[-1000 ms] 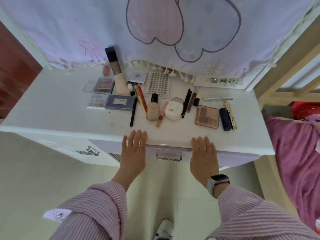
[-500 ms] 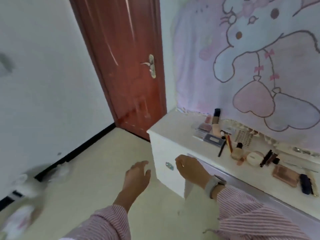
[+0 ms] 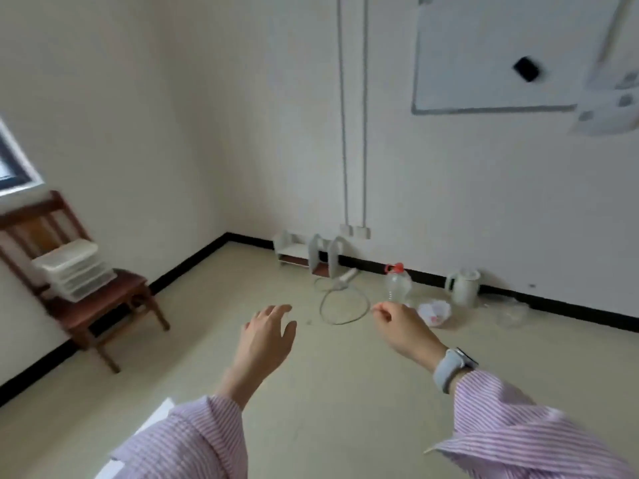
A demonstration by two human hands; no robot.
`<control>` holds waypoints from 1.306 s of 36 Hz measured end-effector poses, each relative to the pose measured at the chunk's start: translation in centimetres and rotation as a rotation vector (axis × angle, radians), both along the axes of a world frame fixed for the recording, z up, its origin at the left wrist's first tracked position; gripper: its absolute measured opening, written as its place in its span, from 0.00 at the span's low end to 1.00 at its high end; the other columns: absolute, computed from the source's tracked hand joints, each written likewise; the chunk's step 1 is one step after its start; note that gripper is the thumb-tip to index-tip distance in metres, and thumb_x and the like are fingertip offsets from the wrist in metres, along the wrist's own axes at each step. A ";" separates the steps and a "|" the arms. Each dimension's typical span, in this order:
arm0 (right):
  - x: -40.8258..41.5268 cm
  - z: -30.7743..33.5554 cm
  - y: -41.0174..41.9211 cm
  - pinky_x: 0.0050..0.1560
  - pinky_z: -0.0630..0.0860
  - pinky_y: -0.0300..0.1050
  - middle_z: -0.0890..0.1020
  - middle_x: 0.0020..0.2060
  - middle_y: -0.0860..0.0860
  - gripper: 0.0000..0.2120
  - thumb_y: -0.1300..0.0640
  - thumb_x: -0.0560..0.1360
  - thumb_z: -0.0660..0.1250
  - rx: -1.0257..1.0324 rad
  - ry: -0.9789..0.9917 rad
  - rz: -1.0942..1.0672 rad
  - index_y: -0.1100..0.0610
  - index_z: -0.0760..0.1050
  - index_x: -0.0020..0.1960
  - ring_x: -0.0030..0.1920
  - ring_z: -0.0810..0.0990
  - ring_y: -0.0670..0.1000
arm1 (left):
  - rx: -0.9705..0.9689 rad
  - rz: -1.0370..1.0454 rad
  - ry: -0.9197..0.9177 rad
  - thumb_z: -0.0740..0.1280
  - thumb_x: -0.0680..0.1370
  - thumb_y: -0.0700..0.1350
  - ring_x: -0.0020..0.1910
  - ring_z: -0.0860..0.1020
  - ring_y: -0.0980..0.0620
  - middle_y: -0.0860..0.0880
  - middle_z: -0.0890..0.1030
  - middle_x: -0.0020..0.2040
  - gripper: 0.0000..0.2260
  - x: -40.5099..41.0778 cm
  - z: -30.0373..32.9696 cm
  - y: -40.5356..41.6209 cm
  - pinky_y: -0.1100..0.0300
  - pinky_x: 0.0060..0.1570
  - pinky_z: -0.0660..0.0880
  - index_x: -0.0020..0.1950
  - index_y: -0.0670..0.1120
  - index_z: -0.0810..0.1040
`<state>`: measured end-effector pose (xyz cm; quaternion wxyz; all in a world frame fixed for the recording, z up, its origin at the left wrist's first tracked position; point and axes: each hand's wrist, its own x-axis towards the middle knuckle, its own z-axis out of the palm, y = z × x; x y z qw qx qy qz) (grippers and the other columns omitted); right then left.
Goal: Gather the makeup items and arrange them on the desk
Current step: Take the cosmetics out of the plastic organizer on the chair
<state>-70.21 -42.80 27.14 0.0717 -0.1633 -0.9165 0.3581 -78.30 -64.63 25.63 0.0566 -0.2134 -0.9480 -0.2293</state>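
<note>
View: we have turned from the surface to bare floor point(image 3: 311, 392). Left hand point(image 3: 268, 340) and right hand point(image 3: 403, 328): grip relaxed, empty. Arranging apparently done.

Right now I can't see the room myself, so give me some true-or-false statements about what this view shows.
1. Both hands, the left hand and right hand, hold nothing. True.
2. A stack of clear trays sits on the wooden chair. True.
3. The bottle has a blue cap. False: its cap is red.
4. The kettle stands on the chair. False: it stands on the floor by the wall.
5. The watch is on the right wrist. True.
</note>
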 end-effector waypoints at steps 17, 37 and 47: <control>-32.3 -3.5 -38.7 0.57 0.67 0.39 0.79 0.58 0.53 0.13 0.57 0.79 0.57 0.108 -0.071 0.923 0.57 0.76 0.59 0.59 0.75 0.51 | 0.162 0.760 -0.045 0.62 0.78 0.47 0.62 0.72 0.49 0.48 0.75 0.62 0.15 -16.4 -4.3 -36.2 0.53 0.61 0.68 0.64 0.46 0.73; -68.4 -5.3 -65.9 0.56 0.70 0.41 0.80 0.55 0.52 0.13 0.57 0.79 0.56 0.104 -0.160 1.089 0.56 0.75 0.59 0.57 0.76 0.50 | 0.268 0.997 -0.150 0.60 0.79 0.46 0.64 0.71 0.51 0.49 0.74 0.63 0.15 -47.5 -7.0 -61.7 0.51 0.63 0.67 0.66 0.47 0.72; -85.7 -5.8 -77.1 0.52 0.68 0.38 0.80 0.54 0.50 0.13 0.56 0.79 0.55 0.081 -0.222 0.941 0.54 0.75 0.59 0.53 0.75 0.48 | 0.269 0.878 -0.126 0.61 0.79 0.45 0.61 0.73 0.49 0.48 0.76 0.61 0.15 -68.0 -6.9 -74.4 0.50 0.61 0.69 0.64 0.46 0.73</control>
